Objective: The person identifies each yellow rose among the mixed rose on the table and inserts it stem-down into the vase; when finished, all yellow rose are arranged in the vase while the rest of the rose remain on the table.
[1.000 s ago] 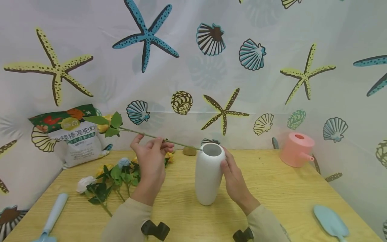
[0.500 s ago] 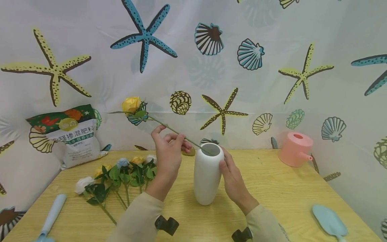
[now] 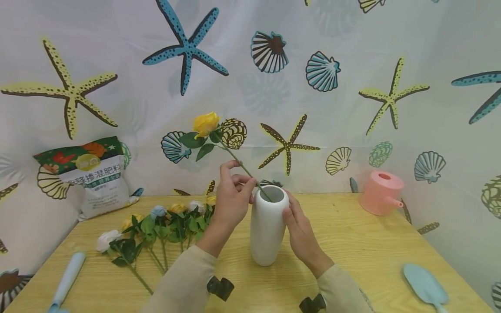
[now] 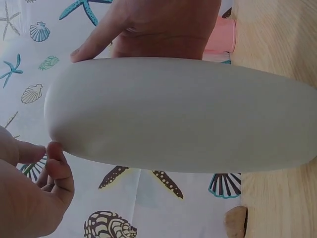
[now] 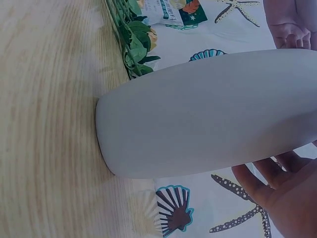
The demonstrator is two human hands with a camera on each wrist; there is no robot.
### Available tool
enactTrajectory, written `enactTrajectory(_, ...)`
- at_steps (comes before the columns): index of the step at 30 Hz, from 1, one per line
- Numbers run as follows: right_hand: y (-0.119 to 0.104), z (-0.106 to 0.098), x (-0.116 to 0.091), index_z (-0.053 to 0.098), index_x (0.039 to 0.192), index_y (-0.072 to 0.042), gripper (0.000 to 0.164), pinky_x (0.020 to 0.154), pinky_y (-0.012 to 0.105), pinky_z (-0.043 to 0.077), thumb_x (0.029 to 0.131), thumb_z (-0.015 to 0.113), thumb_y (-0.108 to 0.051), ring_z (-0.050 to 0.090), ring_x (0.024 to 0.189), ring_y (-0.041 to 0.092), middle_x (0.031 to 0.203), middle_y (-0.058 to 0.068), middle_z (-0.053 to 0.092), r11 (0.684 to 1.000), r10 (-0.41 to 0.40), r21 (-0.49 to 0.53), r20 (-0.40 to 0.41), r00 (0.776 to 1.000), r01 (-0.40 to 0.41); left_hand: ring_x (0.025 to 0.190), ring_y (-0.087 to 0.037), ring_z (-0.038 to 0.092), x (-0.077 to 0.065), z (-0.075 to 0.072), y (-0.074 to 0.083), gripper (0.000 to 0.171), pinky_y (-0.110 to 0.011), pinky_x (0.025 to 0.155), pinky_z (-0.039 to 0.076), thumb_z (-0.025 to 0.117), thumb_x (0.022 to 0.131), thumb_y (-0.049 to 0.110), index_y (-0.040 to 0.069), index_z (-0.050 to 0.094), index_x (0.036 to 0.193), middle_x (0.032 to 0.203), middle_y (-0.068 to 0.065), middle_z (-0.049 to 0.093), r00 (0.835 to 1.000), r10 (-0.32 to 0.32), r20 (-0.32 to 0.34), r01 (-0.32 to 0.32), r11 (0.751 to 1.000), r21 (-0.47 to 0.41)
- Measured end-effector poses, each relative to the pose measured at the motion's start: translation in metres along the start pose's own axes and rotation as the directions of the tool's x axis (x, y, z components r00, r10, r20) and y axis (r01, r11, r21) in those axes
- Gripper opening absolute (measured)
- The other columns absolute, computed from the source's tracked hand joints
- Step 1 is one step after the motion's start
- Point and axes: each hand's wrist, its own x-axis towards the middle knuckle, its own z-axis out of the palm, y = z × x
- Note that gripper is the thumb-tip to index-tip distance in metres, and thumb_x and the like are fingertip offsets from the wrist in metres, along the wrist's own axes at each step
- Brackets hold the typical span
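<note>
A white vase [image 3: 268, 230] stands upright on the wooden table. My right hand [image 3: 303, 232] grips its upper right side, the thumb in front and the fingers reaching behind. At the left of the rim, my left hand [image 3: 233, 198] pinches the stem of a yellow rose [image 3: 206, 124]. The lower end of that stem is inside the vase's mouth, and the bloom leans up to the left. In the left wrist view, fingertips [image 4: 55, 148] of the left hand touch the vase near its rim. The right wrist view shows the vase's base on the table.
Several roses, including a blue rose [image 3: 158, 211] and a white rose [image 3: 108, 240], lie at the left. Behind them leans a fertilizer bag [image 3: 103, 184]. A pink watering can [image 3: 380, 193] stands back right. A blue scoop [image 3: 425, 284] and a pale blue handled tool [image 3: 69, 278] lie near the front.
My left hand has moved right towards the vase. The rose has swung from nearly level to steeper, and its stem end has gone from the rim into the mouth. My right hand stays put.
</note>
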Motion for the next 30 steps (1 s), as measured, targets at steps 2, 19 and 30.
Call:
enactTrajectory(2,-0.0001,-0.0004,0.0,0.028,0.159,-0.022,0.048,0.116,0.065,0.031,0.112,0.029,-0.031,0.035,0.149,0.035,0.16,0.01,0.039,1.0,0.002,0.002,0.001,1.0,-0.002,0.062,-0.015,0.057,-0.0002,0.0003,0.0014,0.049,-0.029,0.064,0.053,0.063,0.1,0.011,0.012,0.037,0.141,0.1,-0.012,0.069,1.0,0.008,0.019,-0.009,0.997,0.072)
enactTrajectory(19,0.0004,-0.0019,0.0012,0.03,0.158,-0.019,0.048,0.119,0.063,0.027,0.112,0.031,-0.029,0.031,0.151,0.033,0.162,0.009,0.036,1.0,0.0,0.015,0.008,1.0,0.0,0.057,-0.023,0.062,-0.0005,-0.0016,0.0071,0.021,-0.029,0.058,0.056,0.064,0.101,0.022,0.003,0.072,0.102,0.093,-0.014,0.072,0.982,0.134,-0.135,-0.125,0.989,0.075)
enactTrajectory(30,0.002,-0.0029,0.0007,0.03,0.158,-0.015,0.047,0.117,0.064,0.029,0.112,0.031,-0.024,0.035,0.149,0.036,0.16,0.013,0.039,1.0,-0.017,0.013,0.007,1.0,0.017,0.066,-0.016,0.058,-0.0063,0.0078,0.0026,0.015,-0.026,0.056,0.051,0.076,0.089,0.019,0.007,0.077,0.099,0.093,-0.01,0.073,0.989,0.043,-0.141,-0.032,0.996,0.083)
